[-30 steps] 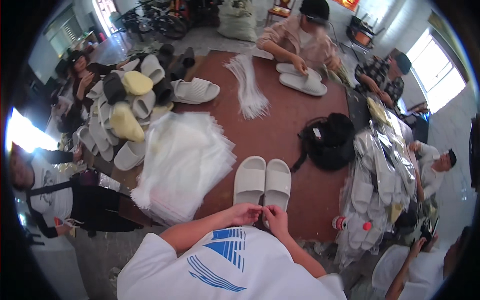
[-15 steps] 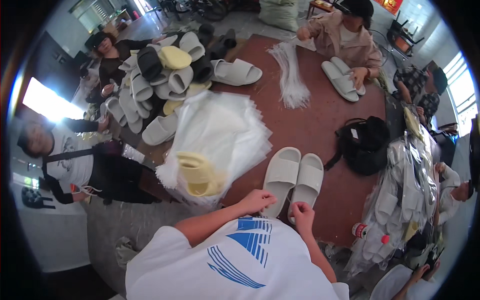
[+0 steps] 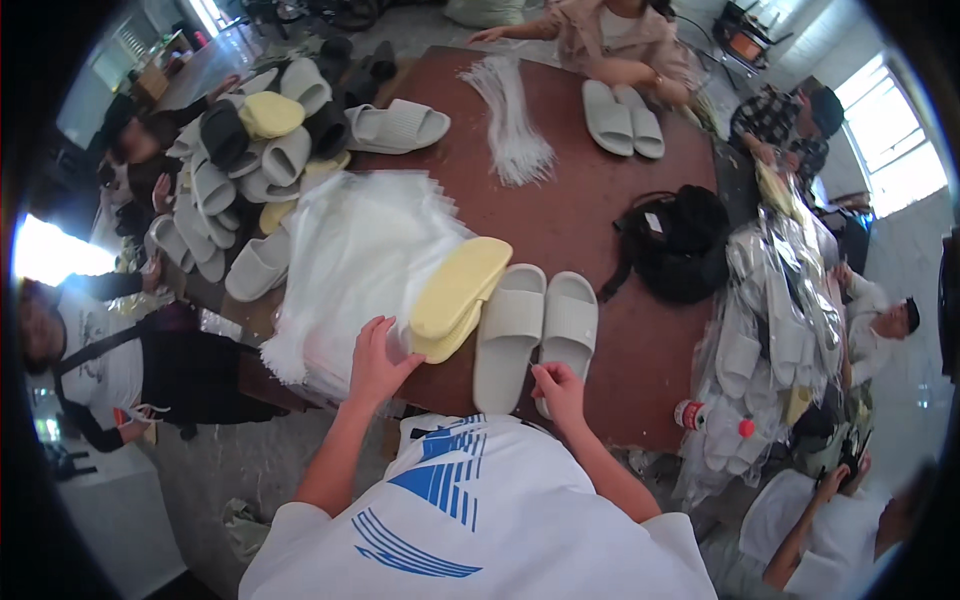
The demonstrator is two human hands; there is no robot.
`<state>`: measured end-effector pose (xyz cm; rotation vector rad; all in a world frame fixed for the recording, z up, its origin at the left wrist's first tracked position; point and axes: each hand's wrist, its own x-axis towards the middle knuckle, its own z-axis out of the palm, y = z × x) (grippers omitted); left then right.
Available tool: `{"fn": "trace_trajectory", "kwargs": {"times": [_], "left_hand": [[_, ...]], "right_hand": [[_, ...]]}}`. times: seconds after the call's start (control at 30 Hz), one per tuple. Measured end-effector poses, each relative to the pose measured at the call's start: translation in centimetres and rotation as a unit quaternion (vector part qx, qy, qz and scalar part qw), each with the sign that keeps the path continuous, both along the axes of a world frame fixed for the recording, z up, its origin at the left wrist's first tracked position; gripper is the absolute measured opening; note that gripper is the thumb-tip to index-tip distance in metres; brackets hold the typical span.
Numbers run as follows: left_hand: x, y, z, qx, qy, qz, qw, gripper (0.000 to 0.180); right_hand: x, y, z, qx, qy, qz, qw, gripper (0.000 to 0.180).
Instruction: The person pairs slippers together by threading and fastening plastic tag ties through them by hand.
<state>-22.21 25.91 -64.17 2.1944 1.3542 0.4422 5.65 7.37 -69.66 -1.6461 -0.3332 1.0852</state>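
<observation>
A pair of pale grey slippers (image 3: 510, 340) lies side by side at the table edge in front of me, toes pointing away. To their left, a pair of yellow slippers (image 3: 460, 295) is tilted with a sole showing, overlapping the stack of clear plastic bags. My left hand (image 3: 378, 365) is at the near end of the yellow pair, fingers spread, its thumb tip at the slipper's edge. Over the heel of the right grey slipper, my right hand (image 3: 560, 392) is closed in a pinch. What it holds, if anything, is too small to make out.
Clear plastic bags (image 3: 350, 240) are stacked left of centre, with a slipper heap (image 3: 265, 150) behind. White strands (image 3: 510, 125), another grey pair (image 3: 622, 120), a black bag (image 3: 680, 245) and bagged slippers (image 3: 775, 330) lie farther off or right. Several people surround the table.
The yellow slippers have gone from lying on the bags to a tilted position beside the grey pair. My left hand has left the grey slippers for the yellow ones. The view has shifted.
</observation>
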Motion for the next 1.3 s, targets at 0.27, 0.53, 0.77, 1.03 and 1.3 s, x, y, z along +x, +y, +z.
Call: {"fn": "trace_trajectory", "kwargs": {"times": [0.27,0.53,0.77,1.03,1.3], "left_hand": [[6.7,-0.6,0.7,-0.06,-0.046,-0.026,0.997,0.107],[10.7,-1.9,1.6,0.015,-0.019,-0.162,0.987,0.12],[12.7,-3.4,1.6,0.024,-0.102,-0.114,0.988,0.094],[9.8,1.8,-2.2,-0.014,-0.299,0.038,0.954,0.058],[10.4,2.7,3.0,-0.362,-0.457,0.077,0.809,0.047]], "right_hand": [[2.5,-0.2,-0.6,0.02,-0.013,-0.021,0.999,0.016],[5.8,2.5,3.3,-0.088,-0.27,0.061,0.957,0.061],[7.5,3.9,3.9,-0.136,-0.322,0.071,0.934,0.041],[10.1,1.1,2.7,-0.087,-0.404,-0.071,0.908,0.019],[17.5,-6.4,1.6,-0.17,-0.401,-0.18,0.882,0.02]]}}
